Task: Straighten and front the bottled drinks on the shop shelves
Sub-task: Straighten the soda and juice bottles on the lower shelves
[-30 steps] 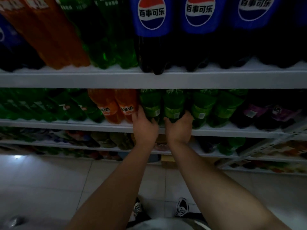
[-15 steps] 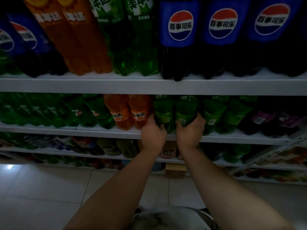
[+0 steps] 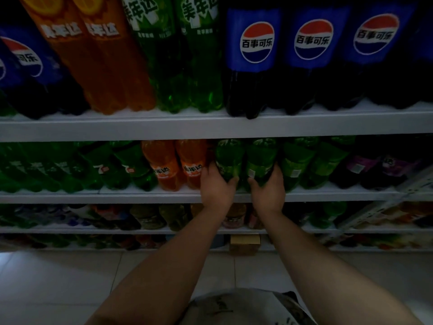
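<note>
Two green bottles stand side by side at the front of the second shelf [image 3: 140, 197]. My left hand [image 3: 216, 187] grips the base of the left green bottle [image 3: 228, 158], thumb on its right side. My right hand [image 3: 268, 190] grips the base of the right green bottle [image 3: 260, 158], fingers round its right side. Two orange bottles [image 3: 178, 164] stand just left of my left hand. More green bottles [image 3: 307, 161] stand right of my right hand.
The top shelf [image 3: 210, 127] carries tall blue-labelled cola bottles [image 3: 256, 59], orange and green ones. Dark purple-labelled bottles [image 3: 375, 170] sit at the right of the second shelf, green ones at its left. Lower shelves hold small bottles. A cardboard box [image 3: 244, 243] sits at floor level.
The view has tilted up, showing more of the top shelf. Both hands keep hold of the same two green bottles, which have turned slightly.
</note>
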Motion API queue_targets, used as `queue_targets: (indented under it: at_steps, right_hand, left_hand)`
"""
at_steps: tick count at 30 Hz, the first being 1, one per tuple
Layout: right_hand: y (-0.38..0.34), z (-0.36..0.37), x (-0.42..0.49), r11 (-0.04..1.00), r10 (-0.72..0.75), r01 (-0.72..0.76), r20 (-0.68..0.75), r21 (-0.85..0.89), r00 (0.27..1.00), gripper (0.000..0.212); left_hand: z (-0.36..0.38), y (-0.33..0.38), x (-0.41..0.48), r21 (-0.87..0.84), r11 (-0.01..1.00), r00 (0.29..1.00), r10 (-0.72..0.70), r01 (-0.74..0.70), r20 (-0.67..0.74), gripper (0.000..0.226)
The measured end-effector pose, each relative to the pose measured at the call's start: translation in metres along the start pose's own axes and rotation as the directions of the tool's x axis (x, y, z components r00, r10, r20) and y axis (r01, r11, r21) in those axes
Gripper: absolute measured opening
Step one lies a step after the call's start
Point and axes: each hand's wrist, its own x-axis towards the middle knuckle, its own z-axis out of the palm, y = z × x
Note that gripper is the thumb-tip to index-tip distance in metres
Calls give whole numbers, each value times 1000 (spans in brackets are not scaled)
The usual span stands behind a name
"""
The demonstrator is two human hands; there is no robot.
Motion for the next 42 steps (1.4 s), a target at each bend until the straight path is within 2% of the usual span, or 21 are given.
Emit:
queue_targets:
  at_steps: [2, 4, 7, 10, 15, 18, 22, 27, 35, 39, 42]
  right_hand:
    - [-6, 9, -5, 998, 46, -50, -105, -34, 993, 74]
    - [-7, 10, -5, 999, 28, -34, -139, -41, 990, 76]
    - [2, -2, 0, 998, -70, 70, -3, -1, 998, 76]
    - [12, -8, 3, 993, -117, 116, 149, 15, 982, 78]
    - [6, 6, 1, 1000, 7, -8, -19, -21, 1000, 76]
    - [6, 5, 0, 999, 13, -16, -64, -45, 998, 78]
    - [15, -7, 2, 991, -109, 110, 13, -78, 994, 69]
    - [9, -3, -3, 994, -22, 19, -29, -103, 999, 66]
    - [12, -23, -3, 994, -95, 96, 19, -53, 995, 69]
    - [-2, -21, 9, 986, -160, 153, 126, 60, 979, 77]
    - [-2, -12, 11, 992, -98, 86, 121, 95, 988, 75]
  left_hand:
    - [1, 3, -5, 79, 997, 999, -1, 5, -43, 64]
    - [1, 1, -9, 105, 994, 998, 40, -34, -49, 58]
    - [-3, -7, -7, 52, 997, 998, 58, -56, -36, 52]
    - [-5, -10, -2, -56, 998, 999, -29, 31, 37, 55]
    - [-4, -9, -3, -5, 1000, 1000, 4, -4, -28, 51]
    - [-5, -9, 0, 54, 999, 999, 7, -5, -37, 49]
    - [-4, -15, -1, 2, 998, 997, 70, -70, 13, 53]
    - [2, -13, -6, -45, 999, 1000, 15, -16, -23, 62]
    - [5, -16, -10, -112, 993, 999, 46, -46, -2, 67]
    - [7, -14, -10, -156, 985, 996, 79, -73, 31, 72]
    - [8, -9, -4, -195, 976, 992, 109, -95, 64, 72]
